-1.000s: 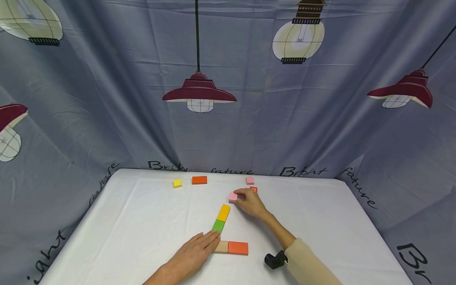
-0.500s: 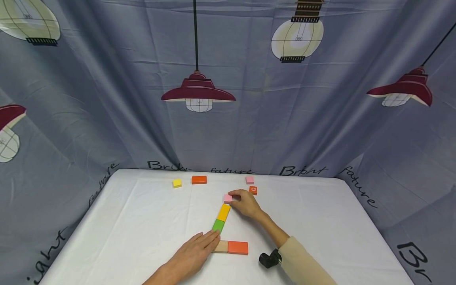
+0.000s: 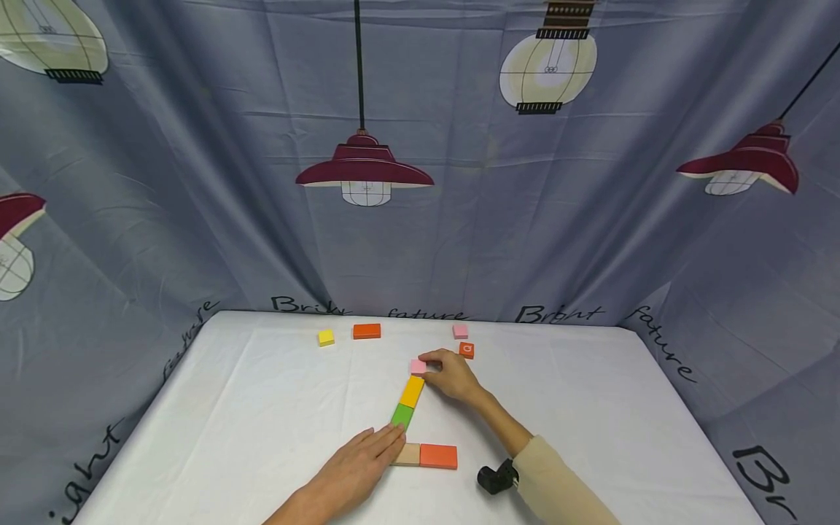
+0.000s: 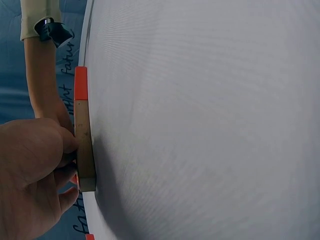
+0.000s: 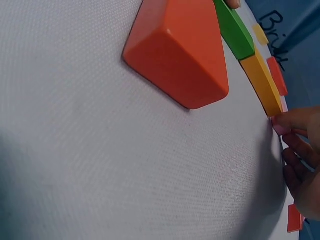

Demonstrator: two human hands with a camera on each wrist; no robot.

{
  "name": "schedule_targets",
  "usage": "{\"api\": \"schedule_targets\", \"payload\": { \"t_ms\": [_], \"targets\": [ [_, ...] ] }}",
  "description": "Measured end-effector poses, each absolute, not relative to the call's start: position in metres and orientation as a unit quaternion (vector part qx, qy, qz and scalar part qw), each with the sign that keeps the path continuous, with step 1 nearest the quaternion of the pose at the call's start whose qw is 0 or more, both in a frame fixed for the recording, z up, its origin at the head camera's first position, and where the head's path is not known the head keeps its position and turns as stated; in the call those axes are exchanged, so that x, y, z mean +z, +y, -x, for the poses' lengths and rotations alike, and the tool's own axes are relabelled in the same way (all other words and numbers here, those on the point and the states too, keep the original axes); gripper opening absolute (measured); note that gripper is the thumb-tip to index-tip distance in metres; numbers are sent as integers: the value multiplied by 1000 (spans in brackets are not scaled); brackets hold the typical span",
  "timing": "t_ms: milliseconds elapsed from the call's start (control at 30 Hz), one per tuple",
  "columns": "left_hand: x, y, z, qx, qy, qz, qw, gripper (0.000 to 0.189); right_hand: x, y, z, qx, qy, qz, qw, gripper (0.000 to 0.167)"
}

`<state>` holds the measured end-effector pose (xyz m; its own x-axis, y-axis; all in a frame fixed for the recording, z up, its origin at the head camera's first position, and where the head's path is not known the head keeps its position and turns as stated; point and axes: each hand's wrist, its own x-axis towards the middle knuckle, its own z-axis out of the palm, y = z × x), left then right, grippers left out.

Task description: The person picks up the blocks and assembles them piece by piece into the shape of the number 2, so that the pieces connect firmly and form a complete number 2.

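My right hand (image 3: 453,375) pinches a pink block (image 3: 417,367) between thumb and fingers at the far end of a slanting row. In that row a yellow-orange block (image 3: 412,391) meets a green block (image 3: 402,415). Straight fingers of my left hand (image 3: 357,467) lie over the green block's near end and the left part of a tan wooden block (image 3: 408,455), hiding what is beneath. An orange-red block (image 3: 438,456) adjoins the tan one on the right. In the left wrist view, the left thumb is right at the wooden block's (image 4: 85,145) edge.
Along the back of the white table (image 3: 558,408) sit a small yellow block (image 3: 326,338), an orange block (image 3: 367,332) and another pink block (image 3: 460,332). A small orange block with a white mark (image 3: 467,351) is just beyond the right hand. A patterned curtain (image 3: 459,240) hangs behind.
My right hand has moved the pink block left, from beside the row to the far end of the yellow-orange block. The left hand has stayed in place.
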<state>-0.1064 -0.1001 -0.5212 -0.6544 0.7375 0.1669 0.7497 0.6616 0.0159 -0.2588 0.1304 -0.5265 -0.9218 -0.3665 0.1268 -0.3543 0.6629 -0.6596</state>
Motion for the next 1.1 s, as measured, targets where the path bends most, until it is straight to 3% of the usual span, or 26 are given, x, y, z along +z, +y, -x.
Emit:
{"api": "schedule_targets", "payload": {
  "t_ms": [833, 1100],
  "targets": [
    [-518, -99, 105, -37, -911, 405, 60, 48, -527, 133, 259, -364, 909, 203, 13, 32],
    [-520, -99, 106, -34, -908, 409, 81, 49, -525, 133, 258, -371, 908, 192, 25, 32]
  ]
}}
